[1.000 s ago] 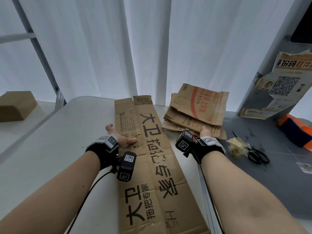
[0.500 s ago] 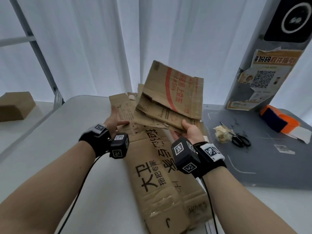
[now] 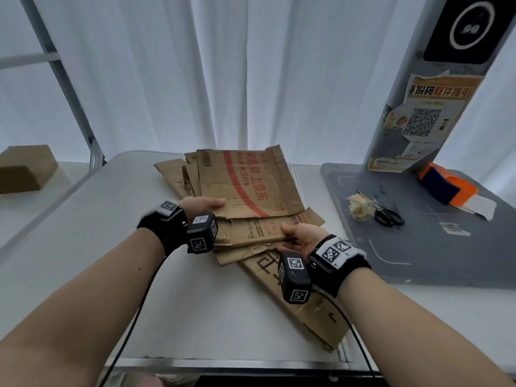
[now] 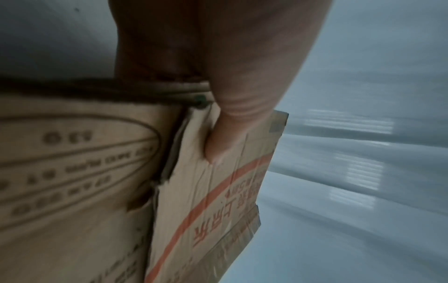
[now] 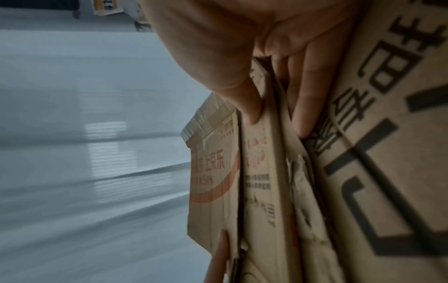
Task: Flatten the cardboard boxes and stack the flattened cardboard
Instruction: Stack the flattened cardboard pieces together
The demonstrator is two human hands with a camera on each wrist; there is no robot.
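While both hands, left hand (image 3: 201,205) & right hand (image 3: 303,236), pinch the flattened stack (image 3: 245,191) atop the long sheet (image 3: 312,311), it looks light, floppy; best held at edges.

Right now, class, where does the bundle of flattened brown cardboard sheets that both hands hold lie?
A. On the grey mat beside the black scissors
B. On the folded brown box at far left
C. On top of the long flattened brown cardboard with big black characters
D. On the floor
C: the bundle of flattened brown cardboard sheets, gripped by the left hand and right hand, overlaps the long flattened brown cardboard with big black characters.
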